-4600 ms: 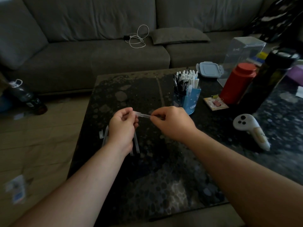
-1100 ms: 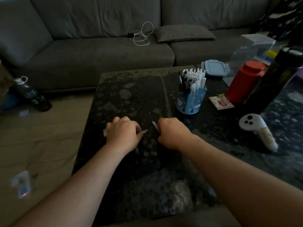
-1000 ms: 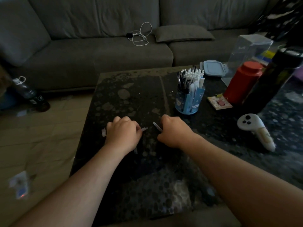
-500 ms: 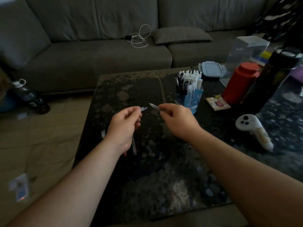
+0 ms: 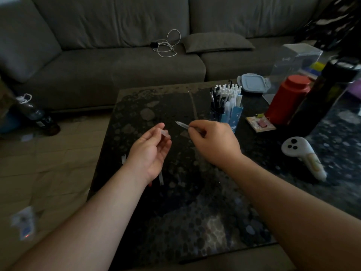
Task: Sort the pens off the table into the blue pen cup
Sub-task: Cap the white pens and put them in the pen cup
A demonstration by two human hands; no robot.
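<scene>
My right hand grips a clear pen with its tip pointing left. My left hand pinches a small clear pen cap between thumb and fingers, a short gap away from the pen tip. Both hands hover above the dark table. The blue pen cup stands just behind my right hand, packed with several white and black pens. Loose pens lie on the table under my left wrist, mostly hidden, and a small white piece lies at the table's left edge.
A red canister, a tall dark bottle, a clear box, a lidded container and a small notepad stand at the back right. A white controller lies at right. A grey sofa is behind.
Both hands have lifted off the table, the right with the pen, the left with the cap. In the last half second they stayed raised with the cap and pen tip apart.
</scene>
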